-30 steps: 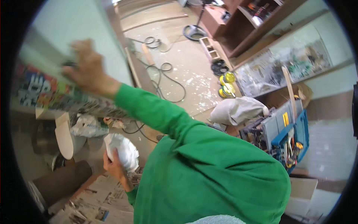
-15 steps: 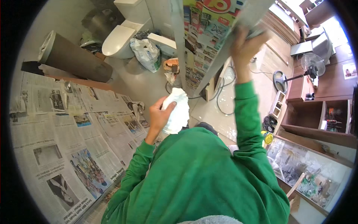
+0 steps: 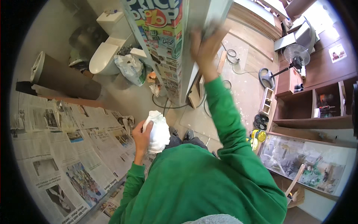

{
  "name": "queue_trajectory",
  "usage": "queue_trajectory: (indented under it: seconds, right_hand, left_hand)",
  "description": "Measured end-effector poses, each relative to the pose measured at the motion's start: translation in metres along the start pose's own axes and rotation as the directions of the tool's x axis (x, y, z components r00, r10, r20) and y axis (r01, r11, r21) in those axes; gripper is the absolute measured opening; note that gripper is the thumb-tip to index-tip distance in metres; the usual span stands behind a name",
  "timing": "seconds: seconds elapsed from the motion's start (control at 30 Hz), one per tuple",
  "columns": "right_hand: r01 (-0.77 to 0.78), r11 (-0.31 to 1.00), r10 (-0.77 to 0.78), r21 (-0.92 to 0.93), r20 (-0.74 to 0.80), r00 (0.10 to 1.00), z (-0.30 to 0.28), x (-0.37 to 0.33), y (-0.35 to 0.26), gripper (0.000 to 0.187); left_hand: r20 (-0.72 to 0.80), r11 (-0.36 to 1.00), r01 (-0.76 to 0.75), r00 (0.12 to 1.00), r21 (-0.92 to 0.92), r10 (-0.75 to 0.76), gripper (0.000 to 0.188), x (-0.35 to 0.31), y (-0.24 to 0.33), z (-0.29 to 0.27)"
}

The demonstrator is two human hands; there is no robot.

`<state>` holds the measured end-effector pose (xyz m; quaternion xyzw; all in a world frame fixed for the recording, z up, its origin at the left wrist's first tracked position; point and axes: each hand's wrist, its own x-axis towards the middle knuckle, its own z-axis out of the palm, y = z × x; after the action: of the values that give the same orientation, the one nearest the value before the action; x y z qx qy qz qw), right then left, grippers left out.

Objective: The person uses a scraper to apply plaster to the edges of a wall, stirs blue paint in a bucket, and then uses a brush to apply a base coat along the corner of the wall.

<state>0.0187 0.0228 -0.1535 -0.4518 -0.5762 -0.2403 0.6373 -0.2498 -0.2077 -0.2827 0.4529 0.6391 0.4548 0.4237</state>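
Unfinished flooring and a brown shelving unit fill the far and right side of a cluttered room, with newspaper sheets spread across the near left. One upright partition stands at far centre, its left face covered in colourful flyers. The right hand is up at this partition; blur hides how far it is open and whether it grips anything. Nearer and lower, the left hand is closed, thumb on top, on the side of a ragged white wad, held before the body, apart from the partition.

Good work here probably calls for light, even pressure from the right hand along the partition, feet planted, and a loose pinch so that the wad neither tears nor sheds crumbs. The flyers' edge looks easy to snag, so strokes are best run clear of it.

Counted by size: one toilet, one pedestal fan, one plastic sack, two shoes, two yellow cans and one wad.
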Motion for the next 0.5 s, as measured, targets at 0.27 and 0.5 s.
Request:
queue_trajectory:
  seconds: [0.27,0.5]
  right_hand:
    - [-0.712,0.697,0.687,-0.089,0.371,0.625,-0.100,-0.144,-0.016,0.047]
    - [-0.484,0.746,0.523,0.458,0.048,0.851,-0.057,0.084,-0.065,0.044]
  left_hand:
    - [0.194,0.994,-0.058,0.978,-0.088,0.074,0.020,-0.005,0.020,0.006]
    - [0.392,0.875,-0.415,0.783,-0.247,0.482,0.020,0.061,0.093,0.012]
